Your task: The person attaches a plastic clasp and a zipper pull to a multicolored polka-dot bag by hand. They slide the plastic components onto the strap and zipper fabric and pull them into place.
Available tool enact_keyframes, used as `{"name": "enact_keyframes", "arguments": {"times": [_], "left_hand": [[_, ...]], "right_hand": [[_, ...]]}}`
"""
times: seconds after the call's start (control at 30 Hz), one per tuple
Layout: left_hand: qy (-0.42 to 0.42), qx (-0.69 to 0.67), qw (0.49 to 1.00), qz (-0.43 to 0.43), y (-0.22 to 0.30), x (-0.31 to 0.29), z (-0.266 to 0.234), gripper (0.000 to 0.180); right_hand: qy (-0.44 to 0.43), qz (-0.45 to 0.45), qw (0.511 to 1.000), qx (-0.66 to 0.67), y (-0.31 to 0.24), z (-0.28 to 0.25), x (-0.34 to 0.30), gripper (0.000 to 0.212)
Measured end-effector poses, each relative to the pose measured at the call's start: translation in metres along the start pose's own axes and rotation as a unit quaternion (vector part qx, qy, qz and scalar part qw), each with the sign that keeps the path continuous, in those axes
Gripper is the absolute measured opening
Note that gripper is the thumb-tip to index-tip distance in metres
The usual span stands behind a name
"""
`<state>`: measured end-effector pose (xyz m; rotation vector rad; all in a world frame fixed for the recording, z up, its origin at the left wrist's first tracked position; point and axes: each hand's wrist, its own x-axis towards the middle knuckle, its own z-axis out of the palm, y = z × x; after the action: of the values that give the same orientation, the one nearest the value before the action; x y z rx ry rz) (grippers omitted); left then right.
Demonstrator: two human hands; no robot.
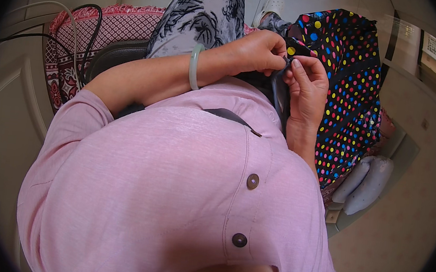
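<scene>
My left hand [264, 52], with a pale green bangle [195, 66] on its wrist, is closed in a pinch. Facing it, my right hand [308, 80] pinches with thumb and forefinger, the fingertips of both hands almost meeting. Between them is the edge of a dark grey strip of cloth [281, 94], which hangs down beside my right palm. Just beyond my hands and to the right spreads a black cloth with multicoloured dots [351, 91]; its upper corner comes close to my fingers. Whether the strip and the dotted cloth are joined is hidden.
My leg in grey patterned trousers [198, 18] stretches away. A red-and-white patterned cover [129, 27] lies at the left, with black and pale cables [92, 40] near it. White cushion-like bundles [369, 184] rest at the right. A white clog [273, 5] stands on the floor.
</scene>
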<state>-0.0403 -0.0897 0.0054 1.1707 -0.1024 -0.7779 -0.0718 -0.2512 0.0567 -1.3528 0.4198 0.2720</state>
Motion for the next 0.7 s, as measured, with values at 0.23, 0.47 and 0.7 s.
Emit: {"name": "enact_keyframes", "arguments": {"times": [0.23, 0.47, 0.7], "left_hand": [[0.001, -0.012, 1.000, -0.008, -0.002, 0.001, 0.001, 0.011], [-0.004, -0.054, 0.998, -0.018, 0.002, -0.002, 0.001, 0.010], [-0.003, -0.084, 0.996, -0.030, 0.000, 0.000, 0.001, 0.010]], "right_hand": [[-0.021, 0.041, 0.998, 0.037, 0.001, -0.008, 0.003, 0.008], [-0.031, 0.102, 0.990, 0.097, 0.000, -0.013, 0.007, 0.006], [-0.006, 0.112, 0.990, 0.084, -0.003, -0.011, 0.004, 0.007]]}}
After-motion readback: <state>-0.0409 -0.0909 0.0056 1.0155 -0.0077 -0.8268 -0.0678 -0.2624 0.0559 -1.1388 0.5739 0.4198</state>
